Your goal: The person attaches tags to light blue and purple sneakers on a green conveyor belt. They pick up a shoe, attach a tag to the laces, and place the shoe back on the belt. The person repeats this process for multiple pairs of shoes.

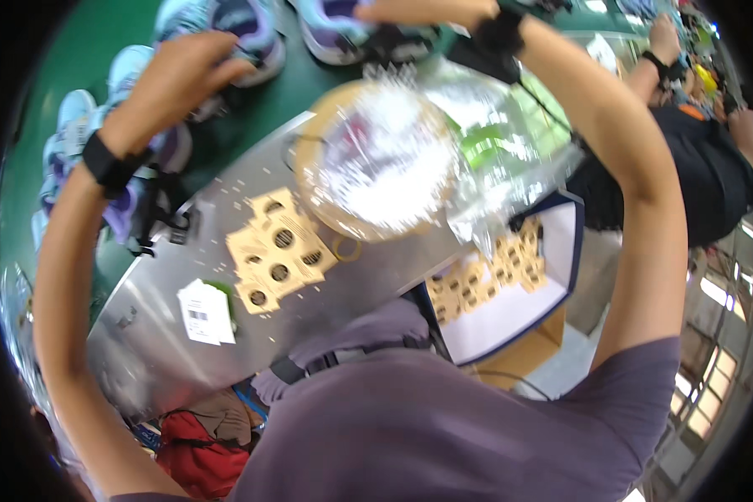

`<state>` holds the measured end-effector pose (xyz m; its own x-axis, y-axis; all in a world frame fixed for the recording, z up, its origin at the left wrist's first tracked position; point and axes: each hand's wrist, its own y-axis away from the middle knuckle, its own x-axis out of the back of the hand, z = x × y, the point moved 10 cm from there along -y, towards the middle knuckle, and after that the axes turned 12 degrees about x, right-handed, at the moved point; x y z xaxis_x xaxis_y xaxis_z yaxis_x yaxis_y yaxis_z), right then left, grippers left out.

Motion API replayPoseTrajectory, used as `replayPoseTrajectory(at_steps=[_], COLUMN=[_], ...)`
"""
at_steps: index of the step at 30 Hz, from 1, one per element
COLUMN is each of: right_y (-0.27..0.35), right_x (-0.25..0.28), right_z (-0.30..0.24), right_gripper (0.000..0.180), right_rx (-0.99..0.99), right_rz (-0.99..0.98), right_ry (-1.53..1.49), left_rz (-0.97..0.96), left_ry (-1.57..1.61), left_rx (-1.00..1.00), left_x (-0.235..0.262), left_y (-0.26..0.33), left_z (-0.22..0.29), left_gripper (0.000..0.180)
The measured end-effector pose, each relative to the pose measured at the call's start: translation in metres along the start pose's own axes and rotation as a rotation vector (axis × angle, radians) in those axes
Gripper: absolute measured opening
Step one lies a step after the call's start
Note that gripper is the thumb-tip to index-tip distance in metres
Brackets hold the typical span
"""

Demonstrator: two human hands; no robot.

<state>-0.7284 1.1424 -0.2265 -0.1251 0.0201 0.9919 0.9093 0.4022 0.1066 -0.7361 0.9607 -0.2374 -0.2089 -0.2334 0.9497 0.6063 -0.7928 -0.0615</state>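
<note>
At the upper left, my left hand [180, 79] lies against a light blue and purple sneaker [263, 46]; its thumb and fingers are apart at the shoe's near side. My right hand [431, 10] is at the top edge, a fingertip by the collar of another such sneaker [330, 38]. The frame edge cuts off most of its fingers. More light blue sneakers [75, 113] stand in a row on the green surface [67, 54] at the left. Black straps circle both my wrists.
Below, a metal table [142, 343] carries tan tags [280, 243], white labels [205, 314], a rubber band [347, 248] and a round tan container [318, 188] under clear plastic. At the right are a blue-edged tray [468, 335] with more tags and another person's arm [644, 79].
</note>
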Motion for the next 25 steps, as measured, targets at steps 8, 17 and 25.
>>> replayPoseTrajectory(at_steps=[8,17,25], right_y=[0.035,0.039,0.001], right_x=[0.034,0.055,0.011], right_z=[0.056,0.069,0.094], right_gripper=[0.026,0.026,0.023], right_rx=[-0.059,-0.103,-0.059], right_rz=[0.093,-0.036,0.124], right_ry=[-0.519,0.103,-0.328], left_rz=[0.278,-0.159,-0.379], left_ry=[0.151,0.552,0.19], left_rx=[-0.075,0.09,0.116], left_x=[0.06,-0.025,-0.051], left_y=[-0.078,-0.209,-0.228], left_z=[0.052,0.053,0.051], left_gripper=[0.033,0.018,0.023])
